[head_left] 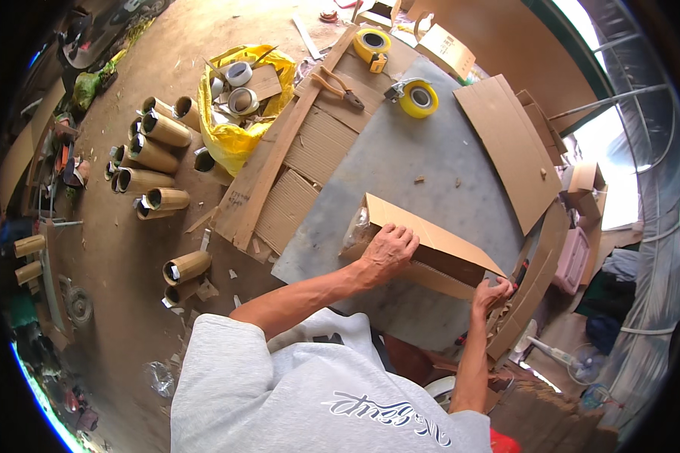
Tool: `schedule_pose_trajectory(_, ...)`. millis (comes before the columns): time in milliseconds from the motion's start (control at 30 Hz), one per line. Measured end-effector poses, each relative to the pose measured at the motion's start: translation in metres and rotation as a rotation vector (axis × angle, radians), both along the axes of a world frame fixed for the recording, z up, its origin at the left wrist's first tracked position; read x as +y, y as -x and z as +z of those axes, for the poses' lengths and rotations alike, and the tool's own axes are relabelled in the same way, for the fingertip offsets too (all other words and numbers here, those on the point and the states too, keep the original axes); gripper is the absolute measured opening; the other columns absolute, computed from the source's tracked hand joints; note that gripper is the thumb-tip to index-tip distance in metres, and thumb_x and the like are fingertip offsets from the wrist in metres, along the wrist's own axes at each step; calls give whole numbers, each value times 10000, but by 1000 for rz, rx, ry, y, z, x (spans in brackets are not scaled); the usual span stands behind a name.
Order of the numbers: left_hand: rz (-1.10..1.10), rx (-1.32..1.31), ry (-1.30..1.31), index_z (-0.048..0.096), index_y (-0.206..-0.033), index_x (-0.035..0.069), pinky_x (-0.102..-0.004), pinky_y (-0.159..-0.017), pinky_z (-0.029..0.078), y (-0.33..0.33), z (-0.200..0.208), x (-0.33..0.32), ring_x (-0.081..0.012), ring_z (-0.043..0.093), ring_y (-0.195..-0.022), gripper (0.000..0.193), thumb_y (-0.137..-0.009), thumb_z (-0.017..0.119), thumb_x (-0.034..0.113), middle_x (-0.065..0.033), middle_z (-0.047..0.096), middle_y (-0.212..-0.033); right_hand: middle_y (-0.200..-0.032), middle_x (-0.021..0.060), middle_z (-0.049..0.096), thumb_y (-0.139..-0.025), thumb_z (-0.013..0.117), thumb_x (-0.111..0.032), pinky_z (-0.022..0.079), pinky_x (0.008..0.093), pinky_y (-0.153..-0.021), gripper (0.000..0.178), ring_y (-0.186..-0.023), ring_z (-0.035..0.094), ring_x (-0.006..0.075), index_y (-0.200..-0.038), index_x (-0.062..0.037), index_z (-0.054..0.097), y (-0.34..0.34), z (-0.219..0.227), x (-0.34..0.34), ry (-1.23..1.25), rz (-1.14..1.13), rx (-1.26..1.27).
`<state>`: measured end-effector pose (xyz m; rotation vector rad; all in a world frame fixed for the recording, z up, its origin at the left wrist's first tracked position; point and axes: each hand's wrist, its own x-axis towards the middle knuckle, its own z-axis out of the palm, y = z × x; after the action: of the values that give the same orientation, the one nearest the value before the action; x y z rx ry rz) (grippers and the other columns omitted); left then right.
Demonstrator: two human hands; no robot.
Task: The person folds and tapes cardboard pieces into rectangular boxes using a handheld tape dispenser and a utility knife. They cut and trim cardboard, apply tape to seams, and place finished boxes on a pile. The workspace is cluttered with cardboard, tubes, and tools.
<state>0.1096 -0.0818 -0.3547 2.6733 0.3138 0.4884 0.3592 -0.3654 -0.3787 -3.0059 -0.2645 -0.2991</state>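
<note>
A long, narrow cardboard box (449, 245) lies across the grey tabletop (385, 158) in front of me, its long side open. Clear plastic or tape shines at its left end. My left hand (390, 250) is closed with bent fingers over the box's near edge, close to that end. At the right end, my right hand (493, 294) pinches the box's corner between thumb and fingers. Just beyond those fingers shows a small red and black object (518, 276), partly hidden; I cannot make out its kind.
A tape dispenser with yellow tape (418, 100), another tape roll (372, 43), a tape measure (378, 63) and pliers (342, 91) lie toward the far side. A cardboard sheet (506, 151) leans right. Left are a yellow sack (227, 143) and several brown tubes (153, 155).
</note>
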Motion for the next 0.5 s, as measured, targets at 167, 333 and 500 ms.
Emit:
schedule_pose_trajectory(167,15,6,46,635,-1079,12,-391,-889,470,-4,-16,1,-272,636,-992,452,-716,767,247,-133,663,-1027,-1400,181,545,-702,825,-228,341,504,-1117,778,-1295,504,369,-1375,3,512,86,75,95,-92,851,3)
schedule_pose_trajectory(333,-16,-66,181,633,-1172,11,-428,-1018,446,4,-2,18,-337,609,-1160,503,-744,791,223,-170,658,-1221,-1287,165,636,-646,850,-214,391,462,-1066,736,-1223,568,342,-1312,-20,604,87,46,120,-98,1035,285)
schedule_pose_trajectory(500,511,-321,712,431,-1448,-67,-439,-1188,293,42,-54,82,-421,417,-1395,687,-988,571,424,-269,480,-1471,-1274,162,653,-610,866,-189,401,451,-1042,719,-1202,584,340,-1276,-34,644,95,47,118,-163,976,306)
